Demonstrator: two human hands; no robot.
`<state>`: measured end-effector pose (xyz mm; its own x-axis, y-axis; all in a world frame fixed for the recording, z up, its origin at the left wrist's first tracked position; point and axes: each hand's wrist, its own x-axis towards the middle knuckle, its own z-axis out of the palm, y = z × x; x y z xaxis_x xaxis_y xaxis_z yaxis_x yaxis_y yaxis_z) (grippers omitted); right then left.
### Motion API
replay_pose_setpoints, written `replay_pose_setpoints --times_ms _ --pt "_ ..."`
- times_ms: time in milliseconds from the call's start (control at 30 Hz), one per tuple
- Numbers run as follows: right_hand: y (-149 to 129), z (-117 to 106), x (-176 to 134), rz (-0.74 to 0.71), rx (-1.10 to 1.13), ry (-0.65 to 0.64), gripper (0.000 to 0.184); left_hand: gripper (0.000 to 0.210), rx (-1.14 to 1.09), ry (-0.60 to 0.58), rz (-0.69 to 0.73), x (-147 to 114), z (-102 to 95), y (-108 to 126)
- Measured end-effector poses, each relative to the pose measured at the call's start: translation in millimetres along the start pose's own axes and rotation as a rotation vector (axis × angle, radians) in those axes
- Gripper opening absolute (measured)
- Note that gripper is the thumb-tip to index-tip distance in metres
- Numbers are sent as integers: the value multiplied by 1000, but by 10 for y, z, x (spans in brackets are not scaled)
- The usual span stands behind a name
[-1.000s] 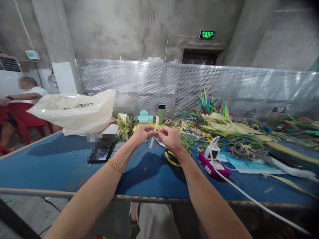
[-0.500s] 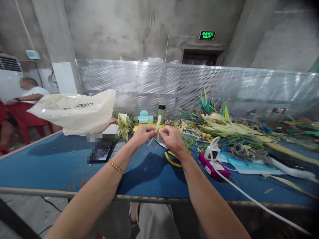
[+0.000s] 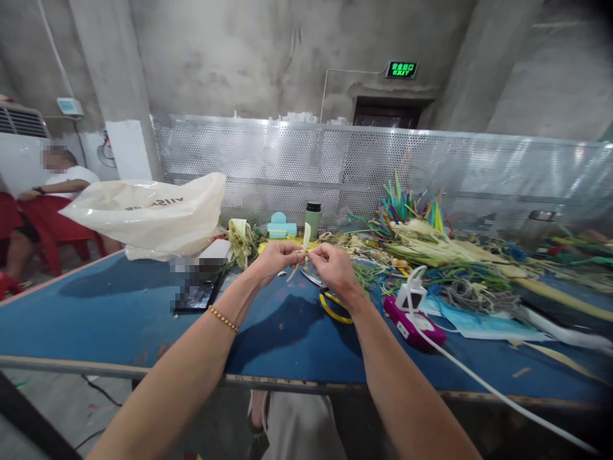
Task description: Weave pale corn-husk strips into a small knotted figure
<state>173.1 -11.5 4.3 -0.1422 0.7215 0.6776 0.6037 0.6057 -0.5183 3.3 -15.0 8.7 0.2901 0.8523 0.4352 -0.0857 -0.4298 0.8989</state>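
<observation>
Both of my hands meet over the middle of the blue table (image 3: 119, 313). My left hand (image 3: 274, 259) and my right hand (image 3: 335, 268) pinch a pale leaf strip (image 3: 305, 237) between their fingertips. One end of the strip stands up above the fingers and the other hangs below them. Yellow-handled scissors (image 3: 330, 308) lie on the table just under my right hand. A gold bead bracelet sits on my left wrist.
A cream plastic bag (image 3: 148, 214) lies at the left, a dark phone (image 3: 194, 295) near it. A magenta power strip (image 3: 414, 322) with a white cable lies at the right, beside a heap of leaves and coloured strips (image 3: 431, 243). A person sits far left.
The strip has been turned and folded a little between my fingers; its lower end is shorter than a second ago. The camera has shifted slightly.
</observation>
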Motion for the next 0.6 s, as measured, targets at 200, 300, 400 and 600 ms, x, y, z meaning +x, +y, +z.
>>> replay_pose_setpoints --times_ms 200,300,400,600 --pt "7 -15 38 74 154 -6 25 16 28 -11 -16 -6 20 -16" --pt "-7 9 42 120 365 -22 25 12 91 -46 -16 -22 41 -10" --pt "-15 28 39 149 425 12 23 15 105 -50 -29 -32 55 -10" --pt "-13 37 37 149 440 14 27 33 153 27 10 -21 101 -57"
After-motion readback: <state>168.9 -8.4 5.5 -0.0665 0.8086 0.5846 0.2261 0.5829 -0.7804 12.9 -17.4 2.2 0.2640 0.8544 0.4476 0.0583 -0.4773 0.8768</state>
